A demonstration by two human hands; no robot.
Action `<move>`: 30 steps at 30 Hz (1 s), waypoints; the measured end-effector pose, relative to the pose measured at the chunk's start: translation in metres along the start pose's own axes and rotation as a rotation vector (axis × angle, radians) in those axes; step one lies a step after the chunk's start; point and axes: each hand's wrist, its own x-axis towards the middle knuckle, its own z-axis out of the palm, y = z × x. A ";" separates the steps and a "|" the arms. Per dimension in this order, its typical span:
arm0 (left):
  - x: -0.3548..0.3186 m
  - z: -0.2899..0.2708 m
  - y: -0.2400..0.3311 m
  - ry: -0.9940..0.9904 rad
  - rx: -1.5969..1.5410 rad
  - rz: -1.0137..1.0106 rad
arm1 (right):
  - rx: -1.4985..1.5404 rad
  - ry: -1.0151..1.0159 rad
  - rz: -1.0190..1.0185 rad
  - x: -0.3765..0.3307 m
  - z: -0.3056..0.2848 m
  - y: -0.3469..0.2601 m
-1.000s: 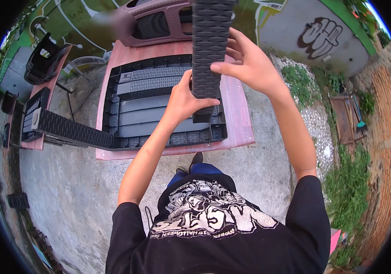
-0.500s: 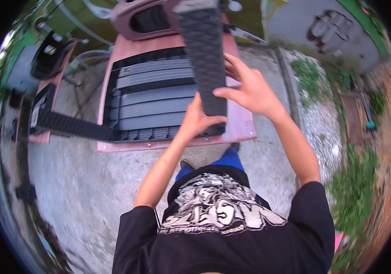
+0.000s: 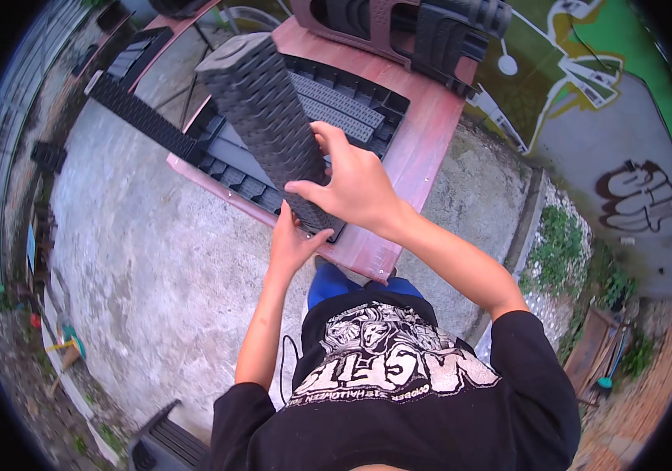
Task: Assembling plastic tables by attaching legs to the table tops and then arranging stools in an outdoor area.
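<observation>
A thick black leg with a woven wicker pattern (image 3: 261, 114) rises from the near corner of a dark plastic table frame (image 3: 389, 102). The frame lies ribbed side up. Low down on the leg, the thumb and fingers of my left hand (image 3: 290, 245) curve around its base. My right hand (image 3: 358, 184) grips it higher up, thumb on the near side and fingers partly hidden behind. A second leg of the same weave (image 3: 143, 114) sticks out leftward from the frame's left corner. Where the held leg meets the frame is mostly covered by my hands.
The frame rests on a pinkish worktable (image 3: 422, 145). A mauve plastic chair (image 3: 304, 12) and a dark chair part (image 3: 457, 35) stand at its far end. Another dark panel (image 3: 138, 56) lies at the far left. A dark ribbed plastic piece (image 3: 171, 439) sits at the lower left.
The view has turned, so the table now slants and the wall shows more at right. The leg appears leaning left in the picture. Both hands stay on it.
</observation>
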 end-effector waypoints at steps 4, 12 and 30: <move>-0.011 0.027 -0.016 0.146 0.004 -0.231 | -0.027 -0.041 -0.095 0.009 0.007 0.003; -0.035 0.045 -0.026 0.308 -0.083 -0.174 | 0.263 -0.478 -0.213 0.032 -0.010 0.013; -0.043 0.084 0.000 0.502 0.402 -0.251 | 0.365 -0.971 -0.648 0.065 -0.029 0.022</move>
